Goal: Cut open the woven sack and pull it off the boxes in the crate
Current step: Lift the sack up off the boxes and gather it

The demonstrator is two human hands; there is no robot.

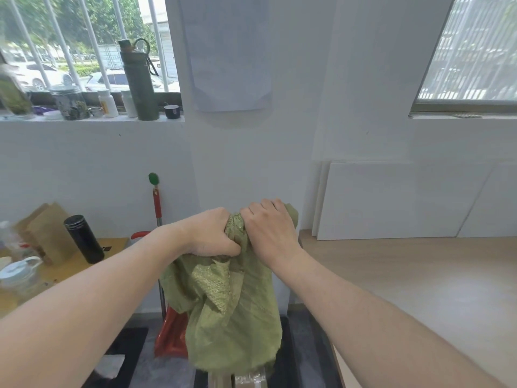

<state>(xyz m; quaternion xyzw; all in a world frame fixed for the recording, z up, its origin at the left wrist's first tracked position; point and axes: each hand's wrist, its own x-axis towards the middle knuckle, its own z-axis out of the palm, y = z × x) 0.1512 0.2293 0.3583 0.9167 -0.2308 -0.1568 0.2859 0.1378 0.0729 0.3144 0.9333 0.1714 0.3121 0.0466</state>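
A green woven sack (235,312) hangs in the air in front of me, bunched at its top and falling loose to a frayed lower edge. My left hand (209,233) grips the bunched top from the left. My right hand (268,228) grips the same bunch from the right, knuckles up, touching the left hand. Below the sack's hem a small part of a taped box (249,380) shows at the bottom edge. The crate itself is hidden by the sack and my arms.
A red dustpan with a long handle (170,331) leans against the wall behind the sack. A low table at left holds a black flask (84,239), a brown paper bag (47,231) and a jar. White boards (391,200) lean on the wall above a wooden surface at right.
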